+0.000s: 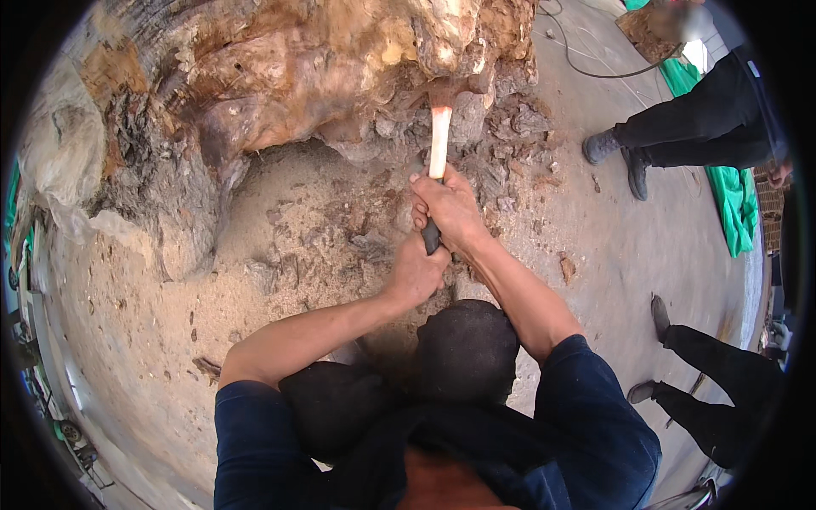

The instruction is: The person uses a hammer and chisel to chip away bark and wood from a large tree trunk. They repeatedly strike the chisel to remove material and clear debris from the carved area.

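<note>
Tool (439, 149), count one: pale shaft with black grip, held out toward the near side of the log (306, 76), below its right part. Hands, two, both on the grip. Right hand (453, 208) is the nearer to the log, its fingers clamped round the upper grip; left hand (416, 270) is farther from the log, its fingers closed round the lower grip. Log, one, large, with rough bark and bare orange-brown patches. Knees (467, 353), two, dark-clothed, well apart from the log on its near side. Bark chips (370, 246) lie on the floor (586, 221) beneath and in front of the log, too many to count. Right of the log: two pairs of bystanders' legs (697, 123), plus green sheeting (735, 208).

Hard to make out: tool head, blurred against the log, shape and contact undetermined. Left fingertips mostly hidden. Log cut off at top; bystanders' upper bodies largely out of view.
</note>
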A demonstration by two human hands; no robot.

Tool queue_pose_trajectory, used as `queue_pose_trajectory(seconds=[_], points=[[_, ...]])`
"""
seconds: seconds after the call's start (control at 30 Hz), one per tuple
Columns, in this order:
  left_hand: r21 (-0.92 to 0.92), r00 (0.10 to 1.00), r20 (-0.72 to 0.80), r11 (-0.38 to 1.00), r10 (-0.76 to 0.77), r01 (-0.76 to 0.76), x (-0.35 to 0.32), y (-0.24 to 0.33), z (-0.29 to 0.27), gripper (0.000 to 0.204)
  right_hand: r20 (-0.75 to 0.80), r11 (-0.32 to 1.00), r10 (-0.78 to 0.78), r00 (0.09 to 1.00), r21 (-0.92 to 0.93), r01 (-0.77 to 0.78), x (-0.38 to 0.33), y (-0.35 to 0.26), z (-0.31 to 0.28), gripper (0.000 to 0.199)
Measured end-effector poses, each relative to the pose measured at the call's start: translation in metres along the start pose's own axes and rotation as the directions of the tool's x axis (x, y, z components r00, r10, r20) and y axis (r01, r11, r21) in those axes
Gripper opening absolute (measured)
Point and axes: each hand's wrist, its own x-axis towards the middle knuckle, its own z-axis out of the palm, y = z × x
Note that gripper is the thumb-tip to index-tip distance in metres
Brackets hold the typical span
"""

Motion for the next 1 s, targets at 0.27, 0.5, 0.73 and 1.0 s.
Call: queue_pose_trajectory(seconds=[0.27,0.5,0.73,1.0], points=[[0.569,0.931,0.213,0.736,0.297,-0.366,0.025,0.006,-0.039,0.038,-0.112,0.986,-0.142,0.983,-0.105,0.13,-0.026,0.007,-0.07,0.009],[0.945,0.745,0.071,0.194,0.664,-0.263,0.105,0.102,-0.081,0.054,-0.111,0.912,-0.228,0.967,-0.372,0.172,-0.029,0.037,-0.105,0.013],[0.964,0.821,0.111,0.142,0.56,-0.227,0.105,0.093,-0.032,0.044,-0.121,0.855,-0.273,0.954,-0.485,0.183,-0.036,0.039,-0.113,0.017],[0.915,0.686,0.025,0.259,0.727,-0.308,0.098,0.084,-0.076,0.043,-0.097,0.618,-0.281,0.955,-0.78,0.102,-0.066,0.084,-0.166,0.02]])
